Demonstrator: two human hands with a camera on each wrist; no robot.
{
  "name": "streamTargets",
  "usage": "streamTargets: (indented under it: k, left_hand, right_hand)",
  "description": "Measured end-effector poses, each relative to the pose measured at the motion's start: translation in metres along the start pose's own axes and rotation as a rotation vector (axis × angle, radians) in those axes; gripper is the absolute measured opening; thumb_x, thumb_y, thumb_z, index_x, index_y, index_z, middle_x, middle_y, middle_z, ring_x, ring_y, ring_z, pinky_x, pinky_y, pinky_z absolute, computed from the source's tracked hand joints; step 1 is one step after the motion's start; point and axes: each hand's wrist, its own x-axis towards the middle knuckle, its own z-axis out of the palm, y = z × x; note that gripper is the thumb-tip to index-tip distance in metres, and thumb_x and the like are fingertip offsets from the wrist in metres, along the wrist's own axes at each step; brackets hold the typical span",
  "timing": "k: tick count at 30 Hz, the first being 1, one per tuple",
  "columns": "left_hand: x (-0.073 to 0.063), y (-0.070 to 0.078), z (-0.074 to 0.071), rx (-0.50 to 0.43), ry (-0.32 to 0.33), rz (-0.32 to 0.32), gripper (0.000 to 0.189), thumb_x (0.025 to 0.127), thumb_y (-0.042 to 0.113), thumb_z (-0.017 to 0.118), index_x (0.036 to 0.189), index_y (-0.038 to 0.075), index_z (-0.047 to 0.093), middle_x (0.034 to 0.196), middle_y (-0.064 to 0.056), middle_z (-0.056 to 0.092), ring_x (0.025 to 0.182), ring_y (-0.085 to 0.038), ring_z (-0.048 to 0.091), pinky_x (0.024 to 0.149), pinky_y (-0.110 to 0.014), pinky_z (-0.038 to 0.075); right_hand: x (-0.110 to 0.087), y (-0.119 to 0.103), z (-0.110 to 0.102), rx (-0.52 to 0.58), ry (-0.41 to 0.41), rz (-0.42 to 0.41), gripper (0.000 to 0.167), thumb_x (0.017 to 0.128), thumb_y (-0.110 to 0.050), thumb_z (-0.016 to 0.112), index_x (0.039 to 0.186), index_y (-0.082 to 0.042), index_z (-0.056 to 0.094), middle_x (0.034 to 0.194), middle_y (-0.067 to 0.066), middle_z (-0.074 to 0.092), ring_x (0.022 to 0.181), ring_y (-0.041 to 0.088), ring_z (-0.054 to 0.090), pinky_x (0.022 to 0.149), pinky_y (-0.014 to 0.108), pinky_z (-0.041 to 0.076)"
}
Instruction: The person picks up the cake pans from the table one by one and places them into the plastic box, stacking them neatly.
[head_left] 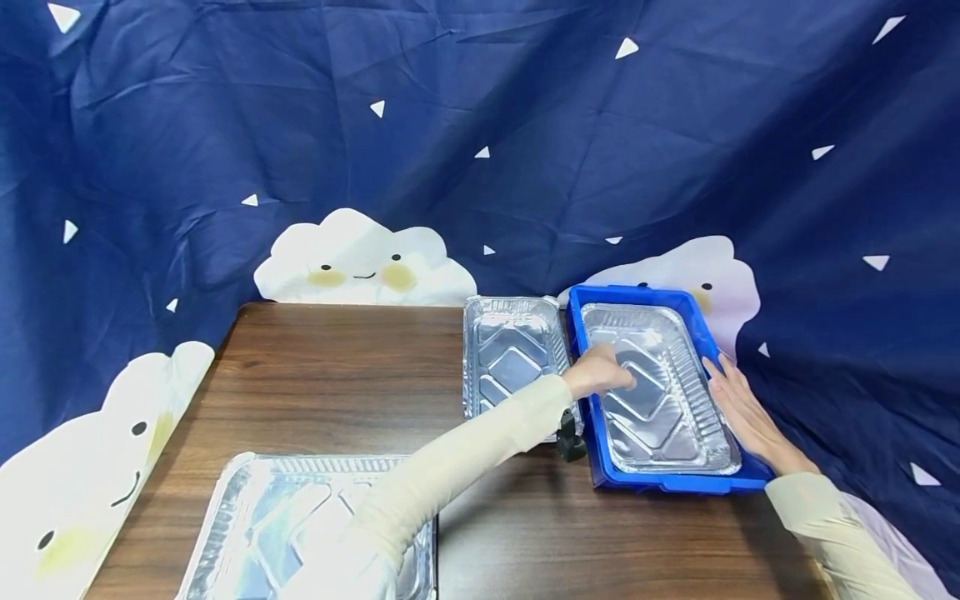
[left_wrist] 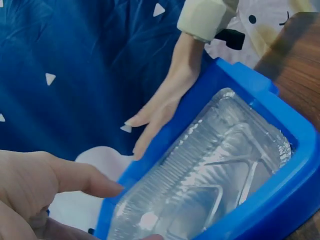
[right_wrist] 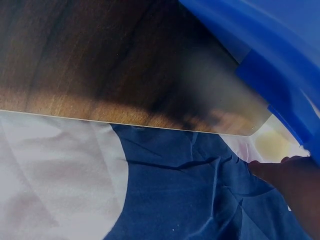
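A foil tray [head_left: 648, 400] with a raised diamond pattern lies inside a blue plastic bin [head_left: 637, 481] on the right of the table. My left hand [head_left: 600, 371] is over the left part of that tray in the head view, its fingers extended and holding nothing. In the left wrist view, a straight finger of this hand [left_wrist: 75, 175] points towards the bin's rim, near the foil tray's ribbed side [left_wrist: 175, 155]. My right hand [head_left: 746, 417] lies along the bin's right wall with fingers straight. Part of it shows low in the right wrist view, beside the bin's blue side.
A second foil tray [head_left: 513, 350] stands left of the bin at the table's back. Another, larger-looking foil tray [head_left: 277, 525] lies at the front left, partly hidden by my left sleeve. A dark blue curtain [head_left: 480, 125] with clouds hangs behind the wooden table [head_left: 337, 375].
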Motion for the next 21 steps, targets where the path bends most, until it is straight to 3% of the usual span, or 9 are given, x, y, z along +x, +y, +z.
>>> streamTargets:
  k: [1,3,5,6,8,10,12,15,21]
  left_hand:
    - [0.000,-0.002,0.001,-0.011,-0.004,0.001,0.058,0.090,0.004,0.075,0.059,0.015,0.026,0.052,0.007,0.020,0.046,-0.009,0.021,0.048,-0.024,0.029]
    - [0.001,-0.006,0.001,-0.028,0.005,0.009,0.034,0.091,0.005,0.075,0.066,0.004,0.051,0.049,0.006,0.024,0.044,-0.010,0.026,0.051,-0.023,0.033]
    - [0.001,-0.009,-0.001,-0.063,0.005,0.021,0.014,0.093,0.004,0.073,0.101,-0.006,0.069,0.050,0.003,0.029,0.044,-0.011,0.028,0.056,-0.023,0.038]
    - [0.000,-0.010,-0.002,-0.085,0.014,0.025,0.033,0.093,0.005,0.073,0.123,-0.007,0.068,0.055,0.002,0.040,0.046,-0.011,0.033,0.059,-0.022,0.042]
    - [-0.002,-0.013,-0.005,-0.140,0.030,0.036,0.064,0.093,0.005,0.074,0.153,-0.003,0.050,0.076,-0.004,0.064,0.052,-0.011,0.049,0.070,-0.021,0.053]
    - [-0.003,-0.017,-0.010,-0.195,0.027,0.050,0.065,0.094,0.004,0.072,0.155,-0.001,0.048,0.111,-0.012,0.073,0.070,-0.015,0.067,0.079,-0.022,0.059]
    - [-0.005,-0.022,-0.017,-0.264,0.026,0.062,0.064,0.094,0.002,0.071,0.154,-0.002,0.049,0.142,-0.017,0.064,0.095,-0.023,0.075,0.085,-0.028,0.063]
    - [-0.007,-0.031,-0.029,-0.369,-0.001,0.090,0.063,0.095,-0.002,0.067,0.154,-0.006,0.046,0.151,-0.024,0.056,0.119,-0.036,0.069,0.095,-0.035,0.062]
    - [-0.009,-0.051,-0.052,-0.506,0.004,0.111,0.059,0.096,-0.006,0.062,0.152,-0.012,0.044,0.152,-0.033,0.050,0.127,-0.047,0.061,0.105,-0.048,0.056]
  right_hand:
    - [0.000,0.000,0.001,-0.001,0.001,0.000,0.057,0.116,-0.025,0.026,0.165,0.005,0.018,0.169,0.038,0.001,0.154,0.060,-0.003,0.121,0.077,-0.004]
    - [0.000,-0.001,0.002,-0.002,0.004,-0.004,0.057,0.116,-0.024,0.026,0.165,0.005,0.019,0.169,0.038,0.002,0.154,0.060,-0.002,0.121,0.077,-0.004]
    - [0.000,-0.001,0.001,-0.003,0.007,-0.006,0.057,0.116,-0.024,0.027,0.165,0.004,0.018,0.169,0.038,0.002,0.154,0.059,-0.003,0.121,0.076,-0.005]
    - [0.000,-0.002,0.001,-0.001,0.010,-0.006,0.057,0.116,-0.024,0.027,0.165,0.004,0.019,0.169,0.038,0.003,0.154,0.059,-0.002,0.121,0.077,-0.005]
    - [0.001,-0.002,0.001,-0.002,0.010,-0.003,0.057,0.116,-0.024,0.027,0.165,0.004,0.018,0.169,0.038,0.003,0.154,0.059,-0.003,0.121,0.077,-0.004]
    - [0.001,-0.003,0.001,-0.004,0.009,0.004,0.058,0.116,-0.025,0.027,0.166,0.004,0.018,0.169,0.037,0.003,0.155,0.058,-0.003,0.121,0.077,-0.004]
    - [0.002,-0.004,0.001,-0.008,0.005,0.009,0.058,0.116,-0.025,0.027,0.165,0.004,0.018,0.169,0.037,0.002,0.155,0.059,-0.003,0.121,0.077,-0.004]
    - [0.002,-0.004,0.001,-0.012,0.001,0.012,0.058,0.116,-0.025,0.027,0.165,0.005,0.018,0.169,0.038,0.002,0.154,0.059,-0.003,0.121,0.077,-0.004]
    - [0.001,-0.002,0.002,-0.015,0.010,0.004,0.058,0.116,-0.024,0.027,0.164,0.006,0.018,0.168,0.039,0.003,0.154,0.060,-0.002,0.122,0.075,-0.005]
